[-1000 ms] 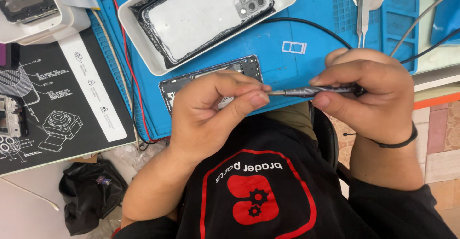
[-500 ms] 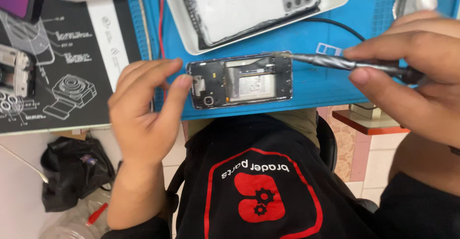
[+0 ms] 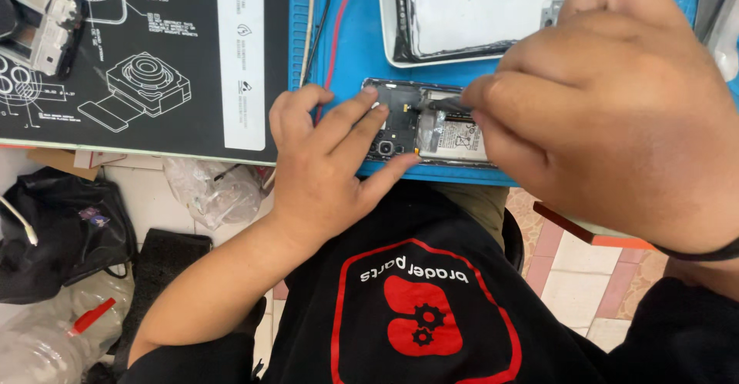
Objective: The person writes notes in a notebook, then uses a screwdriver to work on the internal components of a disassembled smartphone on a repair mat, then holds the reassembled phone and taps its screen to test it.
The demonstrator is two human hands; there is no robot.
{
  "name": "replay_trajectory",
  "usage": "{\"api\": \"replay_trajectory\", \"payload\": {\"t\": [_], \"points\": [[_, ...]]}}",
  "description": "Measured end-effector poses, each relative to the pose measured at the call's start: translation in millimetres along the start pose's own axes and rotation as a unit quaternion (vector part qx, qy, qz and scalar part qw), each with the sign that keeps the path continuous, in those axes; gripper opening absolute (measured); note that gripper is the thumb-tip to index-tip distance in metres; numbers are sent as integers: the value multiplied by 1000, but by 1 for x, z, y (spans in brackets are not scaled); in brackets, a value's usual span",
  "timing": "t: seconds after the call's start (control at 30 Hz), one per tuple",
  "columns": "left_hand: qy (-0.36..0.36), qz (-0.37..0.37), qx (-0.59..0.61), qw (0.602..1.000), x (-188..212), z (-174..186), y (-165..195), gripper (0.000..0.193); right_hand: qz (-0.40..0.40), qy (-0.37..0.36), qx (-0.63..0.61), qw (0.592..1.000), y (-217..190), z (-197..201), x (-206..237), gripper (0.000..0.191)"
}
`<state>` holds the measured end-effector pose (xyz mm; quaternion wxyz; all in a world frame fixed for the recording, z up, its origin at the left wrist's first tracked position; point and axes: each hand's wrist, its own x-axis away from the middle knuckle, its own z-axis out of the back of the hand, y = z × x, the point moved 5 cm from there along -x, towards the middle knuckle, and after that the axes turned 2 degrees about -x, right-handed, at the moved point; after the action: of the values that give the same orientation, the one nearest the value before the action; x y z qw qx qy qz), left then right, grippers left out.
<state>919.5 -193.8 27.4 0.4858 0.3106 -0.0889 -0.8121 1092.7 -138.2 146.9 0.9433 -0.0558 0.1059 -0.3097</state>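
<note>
Left hand [image 3: 327, 172] lies flat, fingers spread, grip released, pinning the opened phone [image 3: 431, 130] right at the near edge of the worktop [image 3: 346, 45]. Right hand [image 3: 616, 114] is clenched around a screwdriver [image 3: 443, 105], its tip down on the phone's insides near the far edge. Tight quarters: a white tray [image 3: 392, 41] sits just beyond the phone, a red cable [image 3: 339, 22] runs along the blue mat on the left, and a black diagram mat [image 3: 154, 60] fills the left side. Little free room between tray and edge.
</note>
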Motion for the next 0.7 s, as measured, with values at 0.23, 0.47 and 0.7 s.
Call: {"api": "replay_trajectory", "payload": {"t": [0.23,0.47,0.7], "points": [[-36,52,45,997,2,2,-7,89,36,0,2,999,-7,-6,-18,12],[-19,56,60,996,5,1,-11,90,52,-33,7,998,-13,-13,-27,13],[-14,45,66,997,8,2,-13,88,77,-95,40,992,-22,-21,-35,20]]}}
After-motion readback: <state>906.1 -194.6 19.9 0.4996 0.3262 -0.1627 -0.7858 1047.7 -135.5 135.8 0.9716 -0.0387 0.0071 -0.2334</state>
